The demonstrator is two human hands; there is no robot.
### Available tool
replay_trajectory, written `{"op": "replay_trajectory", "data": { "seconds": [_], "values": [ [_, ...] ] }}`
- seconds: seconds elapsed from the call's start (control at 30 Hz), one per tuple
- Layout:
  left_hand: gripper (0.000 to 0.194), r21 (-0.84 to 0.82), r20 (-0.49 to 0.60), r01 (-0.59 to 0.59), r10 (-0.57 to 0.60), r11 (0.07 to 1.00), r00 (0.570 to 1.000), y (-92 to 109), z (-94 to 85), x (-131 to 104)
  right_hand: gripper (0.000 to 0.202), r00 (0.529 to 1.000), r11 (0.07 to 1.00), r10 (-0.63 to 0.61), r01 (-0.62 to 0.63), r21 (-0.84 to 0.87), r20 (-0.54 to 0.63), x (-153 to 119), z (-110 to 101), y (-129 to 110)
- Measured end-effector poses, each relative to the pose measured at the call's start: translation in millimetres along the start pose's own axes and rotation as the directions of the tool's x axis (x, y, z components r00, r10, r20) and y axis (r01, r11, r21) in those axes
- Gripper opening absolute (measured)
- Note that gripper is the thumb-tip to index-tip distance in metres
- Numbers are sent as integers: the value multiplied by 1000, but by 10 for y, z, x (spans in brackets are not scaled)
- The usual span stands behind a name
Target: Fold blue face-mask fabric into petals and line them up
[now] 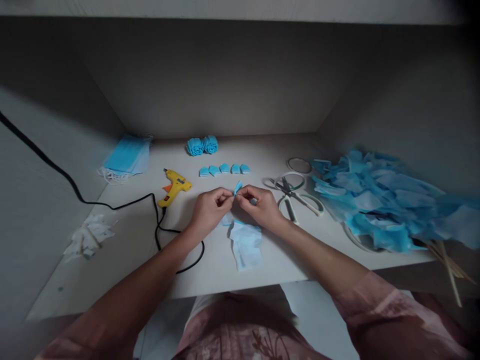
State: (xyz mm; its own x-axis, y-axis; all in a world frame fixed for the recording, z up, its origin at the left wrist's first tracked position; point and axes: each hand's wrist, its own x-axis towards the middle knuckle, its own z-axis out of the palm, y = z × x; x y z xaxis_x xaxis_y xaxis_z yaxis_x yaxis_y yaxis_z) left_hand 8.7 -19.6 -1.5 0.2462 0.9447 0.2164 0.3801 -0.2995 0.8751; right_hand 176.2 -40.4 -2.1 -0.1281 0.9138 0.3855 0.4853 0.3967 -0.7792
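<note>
Between both sets of fingertips, at the middle of the table, is a small folded piece of blue fabric (237, 187). My left hand (213, 206) pinches it from the left, while my right hand (259, 202) pinches it from the right. Just below my hands lie pale blue fabric pieces (247, 247), partly under the left fingers. Beyond the hands, several folded blue petals (224, 168) form a row. Two rolled blue fabric flowers (202, 145) sit behind that row.
On the left are a yellow glue gun (173, 188) with a black cord (157, 230), stacked face masks (127, 154) and white scraps (89, 237). Scissors (290, 192) and tape rings (299, 165) lie right, beside a heap of blue fabric (375, 192) and wooden sticks (448, 265). A shelf (240, 10) overhangs.
</note>
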Motion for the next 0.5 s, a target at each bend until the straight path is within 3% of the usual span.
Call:
{"op": "replay_trajectory", "data": {
  "seconds": [0.33,0.5],
  "values": [
    [12,-77,16,34,-33,996,999,17,-7,-11,11,999,997,50,-51,64,16,-1,10,-20],
    [15,-242,41,90,-83,966,996,33,-28,13,16,984,930,171,-177,321,46,41,-8,-3]
  ]
}}
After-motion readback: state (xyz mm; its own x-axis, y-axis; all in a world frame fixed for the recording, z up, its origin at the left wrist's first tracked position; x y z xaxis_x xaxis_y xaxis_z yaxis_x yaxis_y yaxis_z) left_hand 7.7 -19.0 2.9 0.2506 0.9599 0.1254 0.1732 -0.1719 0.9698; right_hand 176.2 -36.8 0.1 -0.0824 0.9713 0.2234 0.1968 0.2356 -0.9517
